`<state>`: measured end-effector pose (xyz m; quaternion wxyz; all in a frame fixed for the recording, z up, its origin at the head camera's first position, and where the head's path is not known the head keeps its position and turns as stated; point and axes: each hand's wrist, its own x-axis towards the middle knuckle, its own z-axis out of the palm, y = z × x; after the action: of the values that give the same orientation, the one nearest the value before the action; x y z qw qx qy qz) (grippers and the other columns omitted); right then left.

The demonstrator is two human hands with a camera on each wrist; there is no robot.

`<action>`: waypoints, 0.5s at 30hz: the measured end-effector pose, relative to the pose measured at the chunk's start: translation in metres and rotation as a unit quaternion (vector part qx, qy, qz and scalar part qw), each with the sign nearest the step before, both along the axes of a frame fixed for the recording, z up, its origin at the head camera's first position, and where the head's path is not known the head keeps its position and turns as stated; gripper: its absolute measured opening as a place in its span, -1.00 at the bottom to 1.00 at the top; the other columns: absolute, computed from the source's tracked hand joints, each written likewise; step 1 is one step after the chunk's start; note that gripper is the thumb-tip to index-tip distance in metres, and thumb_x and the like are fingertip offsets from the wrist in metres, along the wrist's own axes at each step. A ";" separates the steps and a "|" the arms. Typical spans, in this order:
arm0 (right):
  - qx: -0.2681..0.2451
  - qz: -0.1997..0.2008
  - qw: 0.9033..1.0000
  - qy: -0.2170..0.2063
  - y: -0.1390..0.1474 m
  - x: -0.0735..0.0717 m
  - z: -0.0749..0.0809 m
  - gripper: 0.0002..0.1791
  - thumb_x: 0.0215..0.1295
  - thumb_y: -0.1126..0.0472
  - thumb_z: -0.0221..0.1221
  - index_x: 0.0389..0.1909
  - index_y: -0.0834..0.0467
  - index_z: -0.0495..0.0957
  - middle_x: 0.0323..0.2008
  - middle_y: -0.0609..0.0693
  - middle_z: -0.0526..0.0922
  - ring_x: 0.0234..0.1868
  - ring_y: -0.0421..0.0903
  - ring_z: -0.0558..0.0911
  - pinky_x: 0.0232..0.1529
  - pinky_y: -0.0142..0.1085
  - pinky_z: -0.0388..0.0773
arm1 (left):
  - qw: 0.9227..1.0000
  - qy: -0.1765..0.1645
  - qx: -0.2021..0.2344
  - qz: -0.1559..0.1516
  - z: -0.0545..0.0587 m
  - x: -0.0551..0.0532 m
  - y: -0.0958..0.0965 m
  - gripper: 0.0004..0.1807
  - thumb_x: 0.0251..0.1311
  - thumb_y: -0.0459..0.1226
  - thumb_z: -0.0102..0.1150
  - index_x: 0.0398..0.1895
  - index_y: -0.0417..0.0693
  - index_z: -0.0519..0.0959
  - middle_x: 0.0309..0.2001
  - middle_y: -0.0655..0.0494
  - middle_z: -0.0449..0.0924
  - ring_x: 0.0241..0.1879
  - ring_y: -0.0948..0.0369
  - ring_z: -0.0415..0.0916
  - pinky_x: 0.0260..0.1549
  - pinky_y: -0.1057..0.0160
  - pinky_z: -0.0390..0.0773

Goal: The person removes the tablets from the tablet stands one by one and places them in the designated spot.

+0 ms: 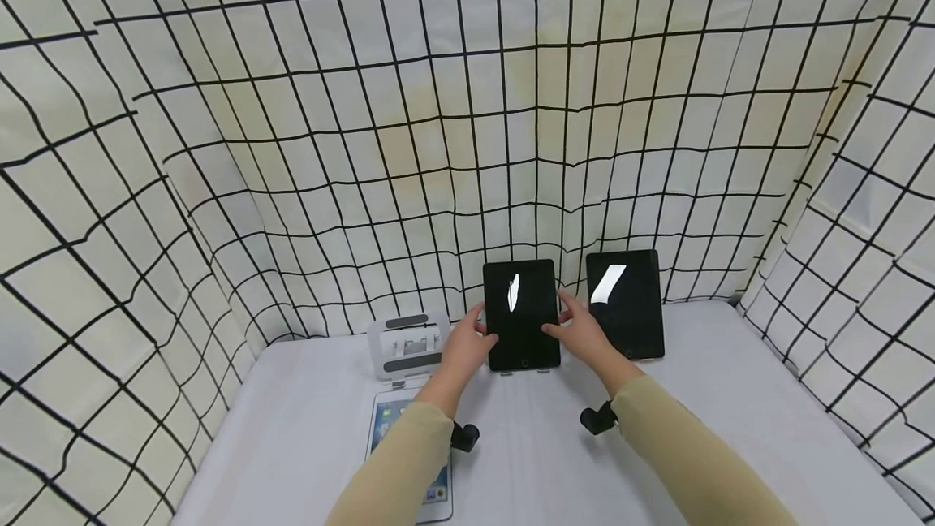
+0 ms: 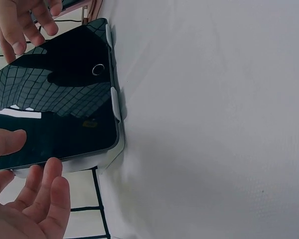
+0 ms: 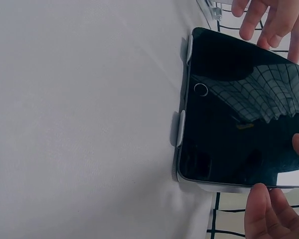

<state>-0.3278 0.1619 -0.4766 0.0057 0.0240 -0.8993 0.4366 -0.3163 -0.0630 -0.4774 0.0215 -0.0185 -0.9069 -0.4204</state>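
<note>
Pinching with left grip (image 1: pixel 466 343) and right grip (image 1: pixel 583 334) opposite long edges of black tablet (image 1: pixel 522 316) | lying between, about equally near each | long axis upright, leaning back | meeting stand lips (image 2: pixel 115 104) below both grips

The person has two hands, a left hand (image 1: pixel 465 341) and a right hand (image 1: pixel 584 333), two tan sleeves, the left sleeve (image 1: pixel 402 461) and the right sleeve (image 1: pixel 687 437), and one black wrist device at each arm. Tablets number three: a middle dark tablet (image 1: pixel 522 319) at the far side, a right dark tablet (image 1: pixel 628 307) and a nearer white tablet (image 1: pixel 385 416) on the left. At least two stands show: the left stand (image 1: pixel 412 364), with two grey pads, and the middle stand, with two front lips (image 2: pixel 115 104). One table (image 1: pixel 307 428) bears these.
</note>
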 end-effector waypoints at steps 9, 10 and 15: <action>-0.040 0.001 0.999 -0.003 -0.002 -0.002 0.001 -0.13 0.30 0.13 0.30 0.54 0.11 0.08 0.08 0.25 0.45 -0.09 0.09 0.53 -0.14 -0.12 0.52 | 1.000 -0.008 0.030 0.006 -0.001 0.001 0.000 -0.24 0.23 -0.25 0.30 0.50 0.09 0.25 -0.09 0.02 0.55 -0.40 0.15 0.46 -0.41 0.18 0.46; -0.044 0.002 0.999 -0.004 -0.001 -0.001 0.001 -0.13 0.30 0.13 0.30 0.54 0.10 0.08 0.09 0.25 0.45 -0.08 0.09 0.54 -0.13 -0.12 0.52 | 0.999 -0.009 0.033 0.006 -0.001 0.001 0.000 -0.24 0.23 -0.25 0.31 0.50 0.09 0.25 -0.08 0.01 0.54 -0.39 0.14 0.46 -0.40 0.18 0.47; -0.059 0.008 0.998 -0.011 0.000 0.000 0.000 -0.15 0.32 0.12 0.29 0.54 0.07 0.08 0.10 0.24 0.44 -0.04 0.09 0.52 -0.10 -0.11 0.50 | 0.999 -0.009 0.049 0.004 -0.003 0.002 0.001 -0.22 0.21 -0.26 0.33 0.49 0.08 0.25 -0.08 0.00 0.52 -0.35 0.13 0.46 -0.37 0.17 0.48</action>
<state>-0.3276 0.1620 -0.4769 -0.0064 0.0258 -0.8716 0.4894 -0.3142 -0.0621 -0.4803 0.0153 -0.0102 -0.8852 -0.4648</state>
